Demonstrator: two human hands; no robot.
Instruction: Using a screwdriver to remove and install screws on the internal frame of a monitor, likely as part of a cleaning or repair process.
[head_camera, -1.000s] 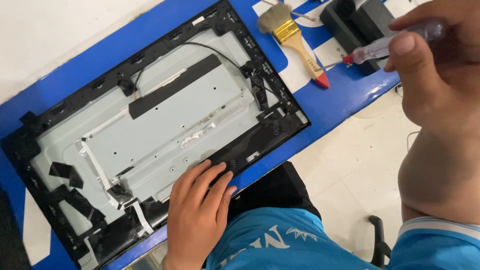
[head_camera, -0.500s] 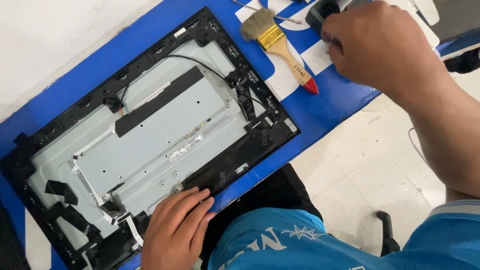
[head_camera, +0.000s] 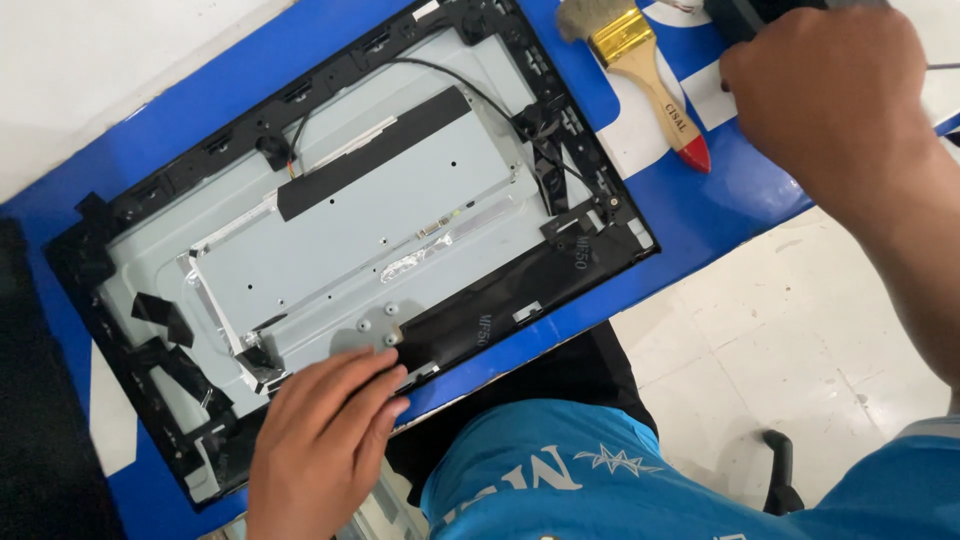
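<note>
The opened monitor back panel (head_camera: 350, 240), a grey metal plate inside a black plastic frame, lies tilted across the blue worktable (head_camera: 740, 200), its long side running from lower left to upper right. The left hand (head_camera: 320, 450) rests palm down on the near edge of that frame, fingers (head_camera: 375, 385) stretched flat and together onto the metal plate beside a few small screw bosses; it presses rather than grips, with nothing enclosed in it. A black strip (head_camera: 375, 150) crosses the upper part of the plate, a thin black cable (head_camera: 470, 90) loops along the top toward the right corner, and a patch of silver foil tape (head_camera: 410, 262) sits near the middle. Small pale markings show on the black film at the frame's lower right edge. Beyond the panel's right end a paintbrush (head_camera: 645, 75) with a brass ferrule, pale wooden handle and red tip lies on a white patch of the table. Just right of it the right hand (head_camera: 825, 95) is turned back-up, fingers curled down over a dark object (head_camera: 745, 15) at the top edge; whether it actually clasps it cannot be told. The forearm slants away to the lower right, above the white tiled floor (head_camera: 780, 340).
</note>
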